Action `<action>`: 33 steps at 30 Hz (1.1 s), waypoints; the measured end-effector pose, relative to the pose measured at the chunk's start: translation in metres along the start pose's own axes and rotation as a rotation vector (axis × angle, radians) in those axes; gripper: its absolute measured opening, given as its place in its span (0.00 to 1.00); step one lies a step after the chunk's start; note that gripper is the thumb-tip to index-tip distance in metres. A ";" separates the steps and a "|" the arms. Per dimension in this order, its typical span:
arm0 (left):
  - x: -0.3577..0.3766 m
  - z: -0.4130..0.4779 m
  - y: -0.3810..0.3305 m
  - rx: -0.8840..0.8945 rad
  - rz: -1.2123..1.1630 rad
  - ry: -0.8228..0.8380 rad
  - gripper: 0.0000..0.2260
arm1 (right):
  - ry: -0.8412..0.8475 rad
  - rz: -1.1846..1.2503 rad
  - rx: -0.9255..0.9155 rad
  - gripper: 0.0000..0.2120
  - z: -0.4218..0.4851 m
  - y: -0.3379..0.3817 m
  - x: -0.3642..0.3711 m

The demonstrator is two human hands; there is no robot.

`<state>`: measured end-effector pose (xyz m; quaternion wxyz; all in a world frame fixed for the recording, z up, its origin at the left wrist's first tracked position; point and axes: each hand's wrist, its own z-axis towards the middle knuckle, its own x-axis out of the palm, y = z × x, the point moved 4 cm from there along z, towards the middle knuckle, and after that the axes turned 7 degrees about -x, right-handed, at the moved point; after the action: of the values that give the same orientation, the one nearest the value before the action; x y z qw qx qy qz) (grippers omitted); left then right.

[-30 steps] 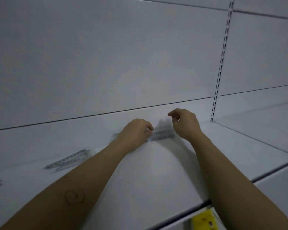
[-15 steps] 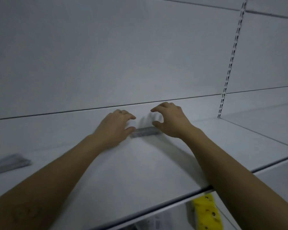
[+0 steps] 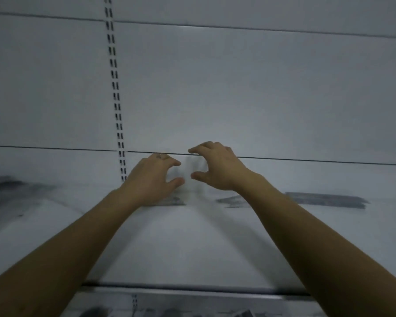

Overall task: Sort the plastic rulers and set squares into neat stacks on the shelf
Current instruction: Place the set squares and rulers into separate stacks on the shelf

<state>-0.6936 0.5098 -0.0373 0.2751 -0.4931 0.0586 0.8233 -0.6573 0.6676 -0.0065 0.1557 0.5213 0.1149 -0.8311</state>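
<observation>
Clear plastic, badly blurred: my head has swung, so the upright strip (image 3: 116, 88) now sits left. My left hand (image 3: 153, 179) and right hand (image 3: 217, 168) have lifted, fingers spread and empty, rulers (image 3: 325, 199) lying on the shelf (image 3: 192, 248) below, still unsorted.

A shop — bare white shelf (image 3: 192, 248) and slotted upright (image 3: 116, 92) on panelled backing.
</observation>
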 end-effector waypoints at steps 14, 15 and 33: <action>-0.082 -0.122 0.251 -0.408 0.147 0.007 0.27 | 0.257 0.109 -0.245 0.32 0.138 0.229 0.100; -0.087 -0.130 0.268 -0.435 0.158 0.000 0.27 | 0.299 0.098 -0.250 0.31 0.145 0.242 0.107; -0.083 -0.160 0.348 -0.584 0.178 -0.024 0.13 | 0.241 -0.022 -0.338 0.26 0.168 0.284 0.162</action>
<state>-0.7171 0.1250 -0.1091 0.0490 -0.5345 -0.1409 0.8319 -0.7552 0.3232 -0.0890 0.2168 0.5820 0.2762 -0.7335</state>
